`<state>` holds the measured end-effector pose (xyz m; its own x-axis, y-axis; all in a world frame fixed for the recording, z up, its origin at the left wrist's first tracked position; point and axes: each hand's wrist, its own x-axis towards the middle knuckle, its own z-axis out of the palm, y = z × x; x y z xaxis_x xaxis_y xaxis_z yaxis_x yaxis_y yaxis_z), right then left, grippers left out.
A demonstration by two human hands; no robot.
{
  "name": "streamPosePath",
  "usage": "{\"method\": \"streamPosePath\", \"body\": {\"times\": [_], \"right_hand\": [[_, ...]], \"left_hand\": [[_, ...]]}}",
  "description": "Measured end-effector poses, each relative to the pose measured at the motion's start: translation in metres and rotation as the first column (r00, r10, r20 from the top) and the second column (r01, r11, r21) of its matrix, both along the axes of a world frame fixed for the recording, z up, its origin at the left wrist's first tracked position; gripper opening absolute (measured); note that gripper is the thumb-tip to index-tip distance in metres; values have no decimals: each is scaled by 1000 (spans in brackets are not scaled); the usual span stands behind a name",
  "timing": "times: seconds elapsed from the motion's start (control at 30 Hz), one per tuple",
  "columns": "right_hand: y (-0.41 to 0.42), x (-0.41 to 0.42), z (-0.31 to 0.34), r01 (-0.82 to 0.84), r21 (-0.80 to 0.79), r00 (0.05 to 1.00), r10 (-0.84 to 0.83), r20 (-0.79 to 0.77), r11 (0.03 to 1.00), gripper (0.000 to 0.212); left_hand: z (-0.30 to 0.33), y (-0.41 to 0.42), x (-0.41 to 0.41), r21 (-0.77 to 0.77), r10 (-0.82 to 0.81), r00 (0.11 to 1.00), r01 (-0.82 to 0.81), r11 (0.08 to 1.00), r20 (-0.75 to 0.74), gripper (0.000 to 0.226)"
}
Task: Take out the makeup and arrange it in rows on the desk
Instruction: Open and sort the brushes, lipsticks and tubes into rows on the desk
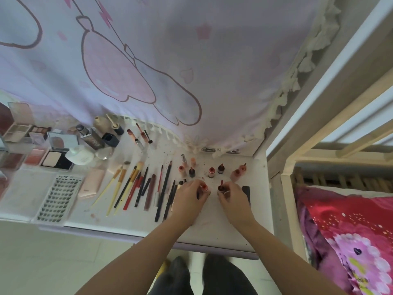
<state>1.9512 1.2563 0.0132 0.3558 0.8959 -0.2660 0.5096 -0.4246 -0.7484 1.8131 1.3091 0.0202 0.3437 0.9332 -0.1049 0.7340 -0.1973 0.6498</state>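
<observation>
On desk [212, 231] | left hand [188, 201] grips red bottle [204, 187] | right hand [234, 199] grips dark bottle [221, 188] | pencils [163, 188] left

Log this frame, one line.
left hand: grips red bottle | right hand: grips dark bottle | both on desk

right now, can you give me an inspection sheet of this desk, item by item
surface: white desk, speckled with reddish stains
job's things: brushes and pencils in a row; small lip bottles standing behind the hands; palettes at left
clutter: lash tray, pink flat case
hands: left hand grips a red-capped bottle; right hand grips a dark bottle
cables: nothing seen
surroundings: printed curtain behind, bed frame and red bedding at right
</observation>
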Motion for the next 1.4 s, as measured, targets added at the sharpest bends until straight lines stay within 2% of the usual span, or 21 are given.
{"method": "streamPosePath", "body": {"times": [0.2, 0.43, 0.57, 0.63, 0.7, 0.8, 0.87, 0.93, 1.03, 1.13, 1.3, 1.4], "right_hand": [[7, -5, -11, -23, 51, 996, 18, 92, 998, 15], [9, -4, -6, -11, -3, 997, 11, 77, 1000, 21], [-2, 20, 10, -71, -26, 983, 75, 168, 997, 15], [-2, 40, 20, -43, -46, 969, 53, 240, 998, 15], [3, 57, 23, -12, -160, 955, 58, 290, 987, 24], [7, 62, 19, -43, -366, 937, 165, 309, 930, 36], [7, 58, 14, -62, -374, 931, 189, 313, 925, 32], [4, 53, 13, -39, -358, 953, 142, 269, 933, 25], [-1, 52, 22, -19, -320, 993, 56, 105, 947, 23], [-3, 58, 48, -109, -317, 994, 108, -20, 942, 22], [-4, 63, 98, -361, -334, 919, 272, -284, 871, 27], [-8, 55, 110, -382, -313, 868, 222, -444, 869, 25]], "left_hand": [[-9, 2, 9, 161, -62, 989, 84, 983, -137, 22], [-11, 0, 10, 160, -50, 981, 81, 984, -190, 29], [-2, -16, -1, 131, -17, 992, 34, 991, -126, 22], [4, -32, 0, 78, -81, 991, 90, 993, -103, 16], [8, -47, 17, -14, -188, 978, 187, 982, -87, 15], [5, -57, 54, -89, -269, 949, 258, 962, -161, 24], [3, -56, 71, -136, -259, 937, 233, 963, -233, 29], [0, -54, 77, -203, -243, 938, 195, 959, -246, 31], [4, -47, 75, -303, -262, 941, 191, 934, -212, 32], [18, -39, 66, -366, -329, 934, 259, 894, -142, 33], [53, -28, 37, -418, -352, 920, 391, 820, 169, 26], [69, -28, 26, -366, -398, 893, 448, 816, 208, 23]]}}
